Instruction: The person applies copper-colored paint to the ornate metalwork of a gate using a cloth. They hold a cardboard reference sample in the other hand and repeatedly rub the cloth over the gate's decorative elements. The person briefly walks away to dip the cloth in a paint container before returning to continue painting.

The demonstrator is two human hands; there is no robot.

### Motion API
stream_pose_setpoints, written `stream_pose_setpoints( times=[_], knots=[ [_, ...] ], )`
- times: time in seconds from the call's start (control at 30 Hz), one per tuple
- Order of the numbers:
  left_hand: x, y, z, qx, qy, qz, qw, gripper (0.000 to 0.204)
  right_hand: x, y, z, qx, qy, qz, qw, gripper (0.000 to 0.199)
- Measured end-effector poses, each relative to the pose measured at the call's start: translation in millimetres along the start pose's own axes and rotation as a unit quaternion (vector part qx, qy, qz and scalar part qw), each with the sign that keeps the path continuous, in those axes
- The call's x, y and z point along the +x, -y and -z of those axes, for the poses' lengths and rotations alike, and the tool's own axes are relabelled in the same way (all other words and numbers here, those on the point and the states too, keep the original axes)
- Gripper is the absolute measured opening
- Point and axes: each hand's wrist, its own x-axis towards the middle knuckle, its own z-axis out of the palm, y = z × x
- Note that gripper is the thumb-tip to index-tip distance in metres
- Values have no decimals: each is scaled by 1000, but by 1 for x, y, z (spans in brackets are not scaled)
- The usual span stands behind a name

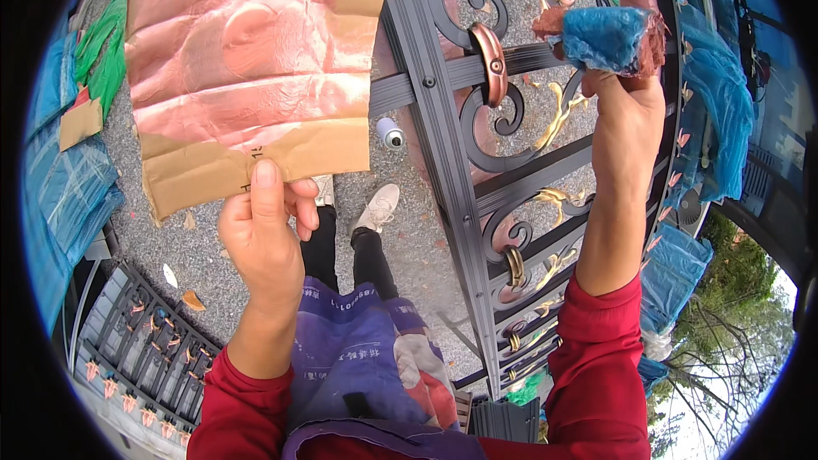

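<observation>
My left hand (271, 234) pinches the lower edge of a brown cardboard sheet (341, 132) between thumb and fingers. Shiny copper-pink paint covers most of that creased sheet. My right hand (626, 123) is raised over the upper part of a dark metal gate (452, 179). It grips a small blue plastic-wrapped pad (603, 38) with reddish, paint-stained ends; what lies inside the wrap is hidden. Close to the pad, the gate has black scrolls (498, 123), a copper-coloured collar (492, 64) and gold leaf ornaments (558, 115).
A spray can (390, 133) lies on the grey gravelly ground, near my shoes (377, 206). Another dark railing panel (141, 345) with copper tips stands at the lower left. Blue plastic sheeting (64, 196) and green plastic (102, 51) hang at the left, more blue plastic (720, 102) at the right.
</observation>
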Motion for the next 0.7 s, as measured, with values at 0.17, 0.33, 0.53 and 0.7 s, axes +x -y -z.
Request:
stream_pose_setpoints(
  times=[0.17, 0.33, 0.53, 0.7],
  knots=[
    [-1, -3, -7, -4, -16, 0, 1000, 45, -14, -1, -7, 55, -32, -65, 996, 18],
    [2, -3, -1, 19, 5, -4, 1000, 46, -10, 5, 12, 45, 55, -127, 989, 23],
    [2, -9, -12, -12, -11, 2, 1000, 47, -7, -5, 21, 128, 70, -202, 969, 24],
    [6, -11, -3, 0, 8, 0, 1000, 47, -1, 0, 21, -18, 105, -169, 980, 28]
  ],
)
